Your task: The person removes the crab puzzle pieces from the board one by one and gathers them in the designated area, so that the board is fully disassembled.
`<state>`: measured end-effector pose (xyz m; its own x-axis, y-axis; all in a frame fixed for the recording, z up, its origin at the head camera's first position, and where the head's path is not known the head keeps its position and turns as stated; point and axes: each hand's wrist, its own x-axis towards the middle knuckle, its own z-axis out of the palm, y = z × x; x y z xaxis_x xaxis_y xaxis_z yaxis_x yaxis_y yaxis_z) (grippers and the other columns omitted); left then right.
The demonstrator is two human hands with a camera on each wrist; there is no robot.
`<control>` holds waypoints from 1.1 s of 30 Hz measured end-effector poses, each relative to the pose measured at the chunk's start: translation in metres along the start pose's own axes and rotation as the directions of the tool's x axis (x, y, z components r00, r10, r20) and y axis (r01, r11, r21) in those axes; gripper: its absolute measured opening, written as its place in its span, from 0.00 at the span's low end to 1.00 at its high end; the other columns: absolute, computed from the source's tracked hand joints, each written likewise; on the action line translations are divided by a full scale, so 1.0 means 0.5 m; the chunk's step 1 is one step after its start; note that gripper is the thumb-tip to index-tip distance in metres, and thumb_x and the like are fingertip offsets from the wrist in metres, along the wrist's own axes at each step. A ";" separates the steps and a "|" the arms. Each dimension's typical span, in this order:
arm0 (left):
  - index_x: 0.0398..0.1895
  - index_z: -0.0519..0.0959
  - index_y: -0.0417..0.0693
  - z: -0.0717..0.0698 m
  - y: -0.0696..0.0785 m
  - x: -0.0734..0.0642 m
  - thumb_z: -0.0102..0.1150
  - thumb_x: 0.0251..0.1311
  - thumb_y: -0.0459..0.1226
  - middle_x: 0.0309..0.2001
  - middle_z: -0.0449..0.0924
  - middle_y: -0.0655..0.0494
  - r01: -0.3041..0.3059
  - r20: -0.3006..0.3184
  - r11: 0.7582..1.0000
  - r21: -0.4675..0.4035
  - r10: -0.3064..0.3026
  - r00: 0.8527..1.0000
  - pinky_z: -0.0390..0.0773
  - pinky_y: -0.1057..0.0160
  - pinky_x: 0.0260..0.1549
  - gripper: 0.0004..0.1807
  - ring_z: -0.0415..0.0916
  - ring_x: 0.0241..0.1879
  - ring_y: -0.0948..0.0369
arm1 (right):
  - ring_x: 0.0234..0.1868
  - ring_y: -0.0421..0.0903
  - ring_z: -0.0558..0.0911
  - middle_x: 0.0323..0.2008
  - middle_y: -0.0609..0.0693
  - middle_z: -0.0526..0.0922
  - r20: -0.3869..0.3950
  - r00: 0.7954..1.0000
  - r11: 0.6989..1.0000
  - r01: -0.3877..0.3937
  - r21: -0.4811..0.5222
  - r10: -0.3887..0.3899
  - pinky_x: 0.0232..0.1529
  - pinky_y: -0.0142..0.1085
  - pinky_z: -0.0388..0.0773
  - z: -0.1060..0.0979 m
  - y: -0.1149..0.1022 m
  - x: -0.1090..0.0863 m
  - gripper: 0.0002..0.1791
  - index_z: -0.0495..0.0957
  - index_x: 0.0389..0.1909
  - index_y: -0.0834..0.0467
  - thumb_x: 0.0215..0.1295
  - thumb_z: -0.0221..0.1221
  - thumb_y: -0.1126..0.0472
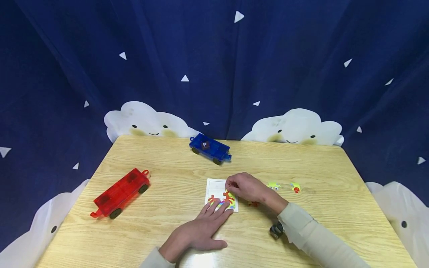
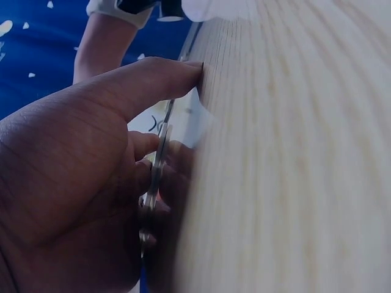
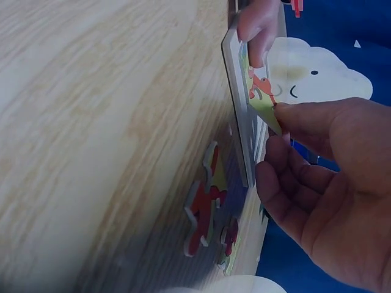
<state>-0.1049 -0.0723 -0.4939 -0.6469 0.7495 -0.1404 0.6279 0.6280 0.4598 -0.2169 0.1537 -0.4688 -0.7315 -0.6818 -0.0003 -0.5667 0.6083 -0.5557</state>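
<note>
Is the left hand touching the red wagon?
No, the left hand rests its fingers on the white puzzle board, away from the red wagon.

- A play corner; home or nursery, I cannot tell.
- Beyond my left hand, a navy curtain with smiling clouds.
- Under my right hand, a wood-grain table; right of that hand, puzzle pieces.
- Left of my left hand, a red toy wagon; beyond both, a blue wagon.

Red-yellow piece tilted over white board
</note>
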 end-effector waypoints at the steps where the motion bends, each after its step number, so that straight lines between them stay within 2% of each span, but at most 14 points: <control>1: 0.84 0.50 0.49 0.000 0.000 0.000 0.58 0.67 0.58 0.83 0.41 0.49 -0.003 -0.001 1.000 -0.002 0.003 1.000 0.41 0.45 0.76 0.49 0.35 0.81 0.48 | 0.27 0.35 0.73 0.26 0.37 0.77 0.001 1.000 1.000 -0.002 -0.001 0.002 0.33 0.35 0.73 0.000 -0.001 0.000 0.07 0.83 0.35 0.52 0.74 0.60 0.63; 10: 0.84 0.51 0.49 0.001 0.001 -0.001 0.58 0.66 0.58 0.83 0.42 0.49 0.002 -0.002 1.000 0.015 -0.002 1.000 0.42 0.45 0.76 0.49 0.36 0.81 0.47 | 0.28 0.36 0.74 0.27 0.37 0.78 0.007 0.999 0.999 -0.034 -0.031 0.034 0.34 0.35 0.74 0.002 -0.009 0.000 0.07 0.83 0.36 0.52 0.75 0.59 0.63; 20: 0.84 0.50 0.49 0.001 0.002 -0.002 0.58 0.66 0.58 0.83 0.42 0.49 0.000 -0.006 1.000 0.010 0.000 1.000 0.42 0.45 0.76 0.49 0.35 0.81 0.47 | 0.32 0.37 0.76 0.31 0.38 0.80 -0.003 1.000 0.998 -0.024 -0.050 0.024 0.39 0.37 0.76 -0.002 -0.014 0.000 0.07 0.83 0.37 0.52 0.76 0.58 0.63; 27: 0.84 0.50 0.49 0.001 0.002 -0.002 0.58 0.67 0.58 0.83 0.42 0.49 -0.005 -0.011 1.000 0.009 0.005 1.000 0.42 0.45 0.76 0.49 0.35 0.81 0.47 | 0.32 0.38 0.75 0.31 0.38 0.78 -0.022 1.000 0.998 -0.021 -0.056 0.020 0.39 0.38 0.75 -0.028 -0.014 -0.017 0.08 0.82 0.37 0.52 0.77 0.57 0.63; 33: 0.84 0.50 0.49 -0.001 0.001 -0.002 0.58 0.67 0.57 0.83 0.41 0.49 -0.008 -0.011 1.000 -0.003 0.008 1.000 0.42 0.45 0.76 0.49 0.35 0.81 0.47 | 0.31 0.37 0.74 0.30 0.38 0.78 -0.032 0.999 0.998 -0.015 -0.057 0.013 0.38 0.39 0.75 -0.059 0.000 -0.051 0.08 0.82 0.36 0.52 0.77 0.57 0.63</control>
<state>-0.1038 -0.0729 -0.4930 -0.6464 0.7523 -0.1273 0.6319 0.6214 0.4632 -0.2094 0.1831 -0.4442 -0.7505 -0.6606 0.0190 -0.5766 0.6403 -0.5075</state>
